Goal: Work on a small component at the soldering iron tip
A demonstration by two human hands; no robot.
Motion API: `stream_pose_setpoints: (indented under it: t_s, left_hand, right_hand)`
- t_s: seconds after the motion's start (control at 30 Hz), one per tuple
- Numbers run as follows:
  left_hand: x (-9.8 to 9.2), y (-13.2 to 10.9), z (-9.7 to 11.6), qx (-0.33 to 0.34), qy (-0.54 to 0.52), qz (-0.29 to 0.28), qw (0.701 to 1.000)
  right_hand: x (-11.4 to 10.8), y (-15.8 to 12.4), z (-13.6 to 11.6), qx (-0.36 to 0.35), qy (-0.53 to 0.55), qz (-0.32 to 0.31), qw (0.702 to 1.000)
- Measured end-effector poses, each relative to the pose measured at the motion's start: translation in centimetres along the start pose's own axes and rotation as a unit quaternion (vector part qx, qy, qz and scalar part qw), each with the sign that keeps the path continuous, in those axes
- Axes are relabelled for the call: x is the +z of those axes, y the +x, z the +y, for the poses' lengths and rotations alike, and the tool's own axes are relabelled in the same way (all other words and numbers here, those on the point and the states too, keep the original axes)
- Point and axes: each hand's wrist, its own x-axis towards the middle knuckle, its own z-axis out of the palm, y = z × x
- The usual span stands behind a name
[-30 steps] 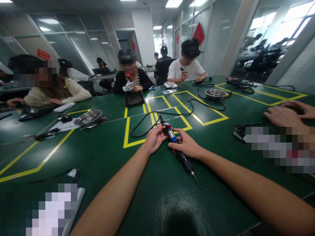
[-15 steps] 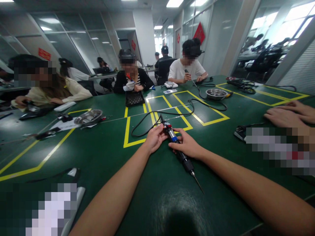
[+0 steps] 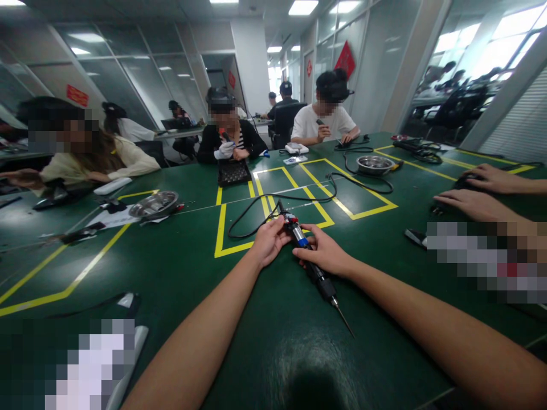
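Green tabletop (image 3: 183, 296), marked with yellow tape (image 3: 219, 230). Electric screwdriver (image 3: 315, 271) is already taken up over the near side: barrel grasped by right hand (image 3: 325, 251), rear end pinched by left hand (image 3: 270, 242). Bit (image 3: 344, 318) is set to no part; no finished work is seen.

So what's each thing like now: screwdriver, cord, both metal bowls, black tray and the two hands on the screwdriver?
Electric screwdriver: held, bit bare; running or not, can't tell
Cord: looped
Right metal bowl: uncovered
Left metal bowl: uncovered
Black tray: open
Right hand: gripping screwdriver body
Left hand: at cord end, grip unclear
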Motion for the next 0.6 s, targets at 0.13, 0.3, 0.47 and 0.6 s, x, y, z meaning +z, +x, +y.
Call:
stream_pose_setpoints:
  t_s: [0.13, 0.3, 0.47, 0.6]
  left_hand:
    - [0.0, 0.0, 0.0, 0.000, -0.001, -0.002, 1.000]
    - [0.1, -0.1, 0.0, 0.001, -0.004, 0.002, 1.000]
    - [0.2, -0.1, 0.0, 0.004, -0.006, 0.001, 1.000]
    - [0.2, 0.1, -0.3, 0.014, 0.015, 0.006, 1.000]
  right_hand:
    - [0.0, -0.3, -0.5, -0.010, -0.031, 0.024, 0.999]
    - [0.1, -0.8, -1.2, -0.116, -0.176, 0.076, 0.975]
    - [0.2, -1.0, -1.4, -0.159, -0.254, 0.066, 0.952]
    - [0.1, -0.9, -1.2, -0.156, -0.261, 0.062, 0.951]
